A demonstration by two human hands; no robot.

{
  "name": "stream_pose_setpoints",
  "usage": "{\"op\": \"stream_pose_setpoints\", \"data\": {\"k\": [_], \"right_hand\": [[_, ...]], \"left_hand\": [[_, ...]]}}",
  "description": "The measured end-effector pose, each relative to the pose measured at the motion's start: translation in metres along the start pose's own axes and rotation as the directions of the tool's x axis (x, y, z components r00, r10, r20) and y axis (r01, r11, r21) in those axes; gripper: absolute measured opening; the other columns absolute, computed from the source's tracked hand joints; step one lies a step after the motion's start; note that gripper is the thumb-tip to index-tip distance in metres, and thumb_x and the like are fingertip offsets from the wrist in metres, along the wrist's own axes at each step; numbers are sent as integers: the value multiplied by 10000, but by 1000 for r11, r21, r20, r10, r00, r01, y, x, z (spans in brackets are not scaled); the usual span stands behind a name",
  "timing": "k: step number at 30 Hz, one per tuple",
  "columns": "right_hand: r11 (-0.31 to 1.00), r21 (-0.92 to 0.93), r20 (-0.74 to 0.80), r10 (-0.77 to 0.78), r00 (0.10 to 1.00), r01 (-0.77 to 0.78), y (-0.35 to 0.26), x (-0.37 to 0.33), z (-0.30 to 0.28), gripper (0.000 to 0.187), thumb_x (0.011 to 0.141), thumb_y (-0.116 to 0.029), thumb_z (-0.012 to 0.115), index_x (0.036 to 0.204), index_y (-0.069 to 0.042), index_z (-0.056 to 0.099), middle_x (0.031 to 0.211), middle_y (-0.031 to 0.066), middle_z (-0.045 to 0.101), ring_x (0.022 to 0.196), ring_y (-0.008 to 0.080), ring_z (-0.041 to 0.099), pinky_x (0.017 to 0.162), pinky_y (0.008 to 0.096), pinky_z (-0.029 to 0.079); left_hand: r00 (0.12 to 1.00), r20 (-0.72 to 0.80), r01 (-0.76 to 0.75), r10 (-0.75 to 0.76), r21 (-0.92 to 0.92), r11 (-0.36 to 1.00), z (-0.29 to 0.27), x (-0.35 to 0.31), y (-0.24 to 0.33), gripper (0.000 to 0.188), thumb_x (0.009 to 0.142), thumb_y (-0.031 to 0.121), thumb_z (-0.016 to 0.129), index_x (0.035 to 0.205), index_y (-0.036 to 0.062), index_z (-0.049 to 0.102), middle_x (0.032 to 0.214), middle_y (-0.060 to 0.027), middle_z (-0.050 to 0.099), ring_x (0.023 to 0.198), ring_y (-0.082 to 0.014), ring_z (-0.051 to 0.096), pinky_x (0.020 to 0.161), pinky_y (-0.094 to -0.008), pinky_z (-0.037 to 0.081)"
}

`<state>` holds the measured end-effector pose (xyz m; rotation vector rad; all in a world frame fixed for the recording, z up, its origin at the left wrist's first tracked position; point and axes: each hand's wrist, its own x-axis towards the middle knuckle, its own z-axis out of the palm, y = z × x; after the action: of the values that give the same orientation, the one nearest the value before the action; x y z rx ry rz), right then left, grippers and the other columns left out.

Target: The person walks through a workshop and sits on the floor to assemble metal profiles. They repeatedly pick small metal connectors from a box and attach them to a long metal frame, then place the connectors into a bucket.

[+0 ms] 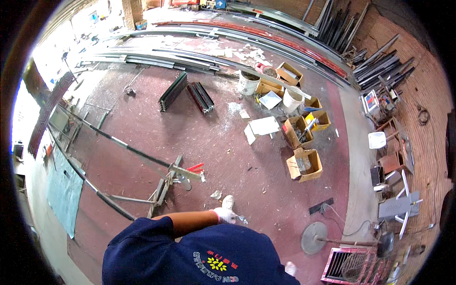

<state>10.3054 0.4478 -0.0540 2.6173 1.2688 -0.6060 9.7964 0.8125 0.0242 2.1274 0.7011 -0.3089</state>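
The person's left hand [226, 216], in a white knitted glove, reaches out past the front of the navy-blue short-sleeved shirt [190, 254]; its fingers are too small and blurred to tell whether they are spread, pressed together or pinching anything. Just to its right is a small, pale, shiny scrap [242, 219], and whether the glove touches it cannot be told. A white shoe [228, 201] shows right above the glove on the dark red floor [228, 171], with a crumpled whitish scrap [216, 194] near it. The right hand cannot be made out for certain: a small white patch [290, 268] beside the shirt's right edge could be a glove or a shoe. Left of the glove, near the forearm, stands a grey-brown stand of straight bars [163, 190], with bright red strips [195, 167] at its top; a long, thin, black-and-grey bar [128, 146] runs from it toward the upper left. Farther ahead, two bundles of dark ribbed strips [173, 92] lie near each other on the floor. To the right are a low white stool [263, 125], a brown cardboard box [311, 174] with its flaps up, and, nearer the person, a round grey disc [311, 238] with a rod attached.
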Motion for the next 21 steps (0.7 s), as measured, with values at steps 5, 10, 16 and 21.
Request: {"op": "stream_pose_setpoints", "data": {"k": [5,10,16,21], "right_hand": [[920,391,343,-117,932,-28,-203,82,-39,373,955,-325,517,1079,-17,690,1013,182,704,882,317,663,812,429,534],[870,491,394,-170,903,-50,-313,183,-101,399,961,-340,488,1075,-20,697,1050,196,697,940,328,667,851,429,535],[971,215,549,-210,809,106,-341,331,-120,432,968,-358,452,1070,-22,704,1094,214,689,1010,341,672,898,430,535],[604,-313,631,-445,635,733,-385,546,-157,462,973,-373,422,1067,-25,710,1131,228,682,1068,352,676,937,430,536]], "left_hand": [[967,-57,248,-249,-11,969,-171,28,-6,408,909,398,543,1177,133,699,1086,-171,722,1021,-377,684,901,-472,540],[910,-246,280,-335,-233,931,-253,60,-109,428,927,384,546,1175,56,669,1143,-193,693,1092,-385,642,942,-452,507],[731,-48,626,-681,-350,697,-252,51,-262,512,943,434,533,1286,67,631,1286,-181,646,1195,-367,607,1016,-431,476],[434,77,835,-898,-408,369,-255,26,-306,445,925,420,543,1193,101,699,1207,-159,690,1157,-342,636,990,-408,490]]}}
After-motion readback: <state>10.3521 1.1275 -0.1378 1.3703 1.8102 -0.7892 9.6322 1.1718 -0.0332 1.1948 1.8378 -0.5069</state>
